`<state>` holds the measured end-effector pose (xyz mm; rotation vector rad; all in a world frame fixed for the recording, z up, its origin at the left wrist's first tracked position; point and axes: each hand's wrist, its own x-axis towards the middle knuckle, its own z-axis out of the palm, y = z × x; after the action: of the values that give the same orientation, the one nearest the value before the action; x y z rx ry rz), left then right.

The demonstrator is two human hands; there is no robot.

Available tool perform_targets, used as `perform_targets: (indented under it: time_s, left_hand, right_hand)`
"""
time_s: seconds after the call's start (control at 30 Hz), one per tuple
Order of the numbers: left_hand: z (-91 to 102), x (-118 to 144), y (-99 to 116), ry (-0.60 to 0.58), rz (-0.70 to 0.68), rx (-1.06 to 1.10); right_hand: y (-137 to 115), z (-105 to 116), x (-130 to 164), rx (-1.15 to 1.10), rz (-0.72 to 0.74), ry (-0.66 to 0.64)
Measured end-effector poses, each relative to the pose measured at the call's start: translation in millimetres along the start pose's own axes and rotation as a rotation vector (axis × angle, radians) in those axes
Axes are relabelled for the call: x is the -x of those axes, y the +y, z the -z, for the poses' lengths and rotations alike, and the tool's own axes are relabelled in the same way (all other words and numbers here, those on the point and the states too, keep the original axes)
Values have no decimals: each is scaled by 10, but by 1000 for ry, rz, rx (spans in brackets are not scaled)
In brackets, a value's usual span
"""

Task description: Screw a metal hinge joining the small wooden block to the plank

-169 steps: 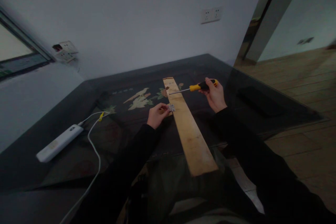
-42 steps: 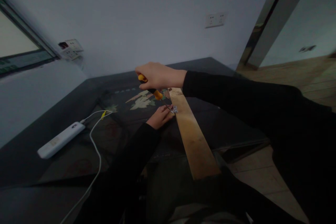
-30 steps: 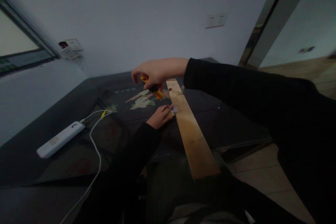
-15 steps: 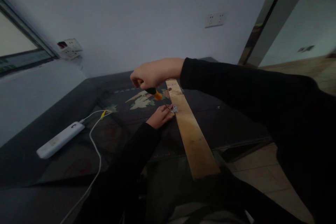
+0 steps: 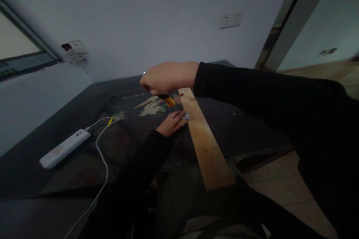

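Observation:
My right hand (image 5: 165, 77) is wrapped round a screwdriver (image 5: 169, 101) with a yellow and black handle. Its thin shaft slants down to a small metal hinge (image 5: 187, 115) at the left edge of a long wooden board (image 5: 209, 145). Fingers and thumb of my left hand (image 5: 170, 124) close in on the hinge's left side, pinching it there. A bit of pale wood shows beneath that thumb, mostly hidden. The screwdriver's tip lies between these fingers, too small to make out exactly.
The board lies on a dark table (image 5: 252, 134) with a flower picture, its near end past the front edge. At left sit a white power strip (image 5: 66, 147) and its cable (image 5: 102, 157). A tiny metal piece (image 5: 233, 114) lies right of the board. A wall stands behind.
My right hand has turned slightly on the screwdriver handle, its knuckles rolling over so less of the handle shows. My left hand, the hinge and the board stay put.

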<state>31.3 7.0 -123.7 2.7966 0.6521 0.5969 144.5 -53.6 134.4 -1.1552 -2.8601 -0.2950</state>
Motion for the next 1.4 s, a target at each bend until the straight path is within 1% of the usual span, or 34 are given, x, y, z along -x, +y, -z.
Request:
perform_targets:
  time_s: [0.1,0.2,0.27,0.37,0.43,0.5,0.57,0.67,0.73,0.8,0.93,1.0,1.03,1.1,1.17,1.23,1.3,1.4]
  left_hand:
    - [-7,-3,-13,2,-8,-6]
    - [-14,-8,-14,7,-4,-15]
    - [-15,-9,-12,8,-4,-13]
    - [-10,-4,-10,-4,-9,-8]
    - [-8,0,-12,-12,-6,-15]
    - [-11,2,-14,-11,0,-24]
    - [-17,0,-16,-1,7,-30]
    - [-22,-6,-15,15,1,-28]
    - [-20,-10,-12,14,-5,-23]
    - [-17,-10,-9,8,-2,-21]
    - [-16,-6,-8,-5,0,-22]
    - [-18,-6,-10,-4,-3,-19]
    - [-19,-6,-12,-1,-3,-18]
    - [-22,-8,-14,6,-2,-18]
    - [-26,-11,-14,12,3,-22]
    - [-29,-12,-13,13,7,-24]
    - [-30,-13,-11,12,7,-26]
    - [-24,-12,-2,13,0,-23]
  right_hand:
    - [3,-61,11,125,-30,131]
    - [0,-119,17,234,-70,183]
    - [-5,-117,23,230,-96,155]
    - [-15,-56,41,193,-113,39]
    - [-18,-10,52,181,-95,-45]
    - [-18,10,56,180,-60,-79]
    - [-18,-9,53,193,-35,-32]
    - [-25,-80,44,233,-42,89]
    - [-37,-117,44,244,-51,124]
    - [-50,-122,49,219,-47,101]
    - [-60,-62,48,105,-23,-38]
    - [-54,-43,42,74,-3,-72]
    - [-50,-45,40,75,5,-64]
    - [-42,-70,40,107,3,-6]
    - [-39,-112,44,160,-22,68]
    - [-39,-144,48,198,-54,109]
    - [-36,-146,48,180,-82,101]
    - [-21,-93,48,74,-86,12]
